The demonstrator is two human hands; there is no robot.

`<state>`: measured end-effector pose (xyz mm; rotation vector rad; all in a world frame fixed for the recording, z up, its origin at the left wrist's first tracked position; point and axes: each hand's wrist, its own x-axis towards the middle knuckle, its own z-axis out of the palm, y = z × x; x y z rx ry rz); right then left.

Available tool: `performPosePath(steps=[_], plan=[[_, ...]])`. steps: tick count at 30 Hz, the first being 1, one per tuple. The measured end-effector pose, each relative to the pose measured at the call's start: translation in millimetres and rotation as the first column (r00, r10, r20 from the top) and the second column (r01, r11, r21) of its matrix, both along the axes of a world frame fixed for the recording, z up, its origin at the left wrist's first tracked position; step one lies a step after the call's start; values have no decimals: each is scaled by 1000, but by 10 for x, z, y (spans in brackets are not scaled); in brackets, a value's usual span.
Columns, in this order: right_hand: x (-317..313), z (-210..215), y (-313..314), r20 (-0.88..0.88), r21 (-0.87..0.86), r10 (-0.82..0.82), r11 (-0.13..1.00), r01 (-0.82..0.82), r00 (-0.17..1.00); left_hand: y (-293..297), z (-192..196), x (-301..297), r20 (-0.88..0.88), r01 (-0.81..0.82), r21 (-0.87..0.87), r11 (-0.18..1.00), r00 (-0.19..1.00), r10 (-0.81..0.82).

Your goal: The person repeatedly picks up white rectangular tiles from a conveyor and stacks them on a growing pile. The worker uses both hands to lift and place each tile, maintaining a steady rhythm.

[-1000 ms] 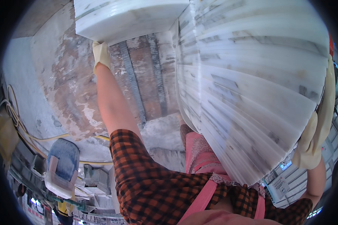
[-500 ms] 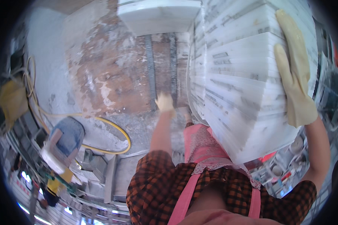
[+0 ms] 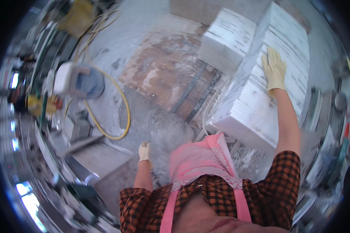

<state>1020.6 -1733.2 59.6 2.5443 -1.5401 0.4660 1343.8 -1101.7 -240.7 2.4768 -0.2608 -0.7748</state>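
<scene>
A long row of white stone slabs (image 3: 256,93) with grey streaks stands packed together to my right. My right hand (image 3: 275,70), in a cream rubber glove, lies flat on top of this row, fingers stretched out. A smaller block of the same white slabs (image 3: 225,39) sits beside the row's far part. My left hand (image 3: 144,151), also gloved, hangs low at my left side, away from the slabs. Its fingers look curled in, and nothing shows in them.
A worn brown board (image 3: 159,66) with two dark ribbed strips (image 3: 188,89) lies on the floor ahead. Left of it are a yellow hose (image 3: 126,105), a blue-and-white plastic container (image 3: 87,83) and a metal-edged slab (image 3: 101,155). Racks and clutter line both sides.
My view has turned and drawn back from the slabs. My left hand has come back from near the strips to my side. My right hand now rests farther in on the row's top.
</scene>
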Motion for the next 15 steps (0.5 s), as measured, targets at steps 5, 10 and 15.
performPosePath(steps=[5, 10, 15], plan=[[405, 697, 1002, -669, 9, 82, 995, -102, 739, 2296, 382, -1304, 113, -403, 54, 914, 911, 396], [636, 760, 3419, -209, -129, 876, 416, -900, 435, 4761, 493, -3433, 247, -436, 529, 728, 900, 360], [184, -115, 5681, 24, -119, 991, 136, -983, 134, 6286, 754, -5071, 338, -962, 163, 218, 262, 904]])
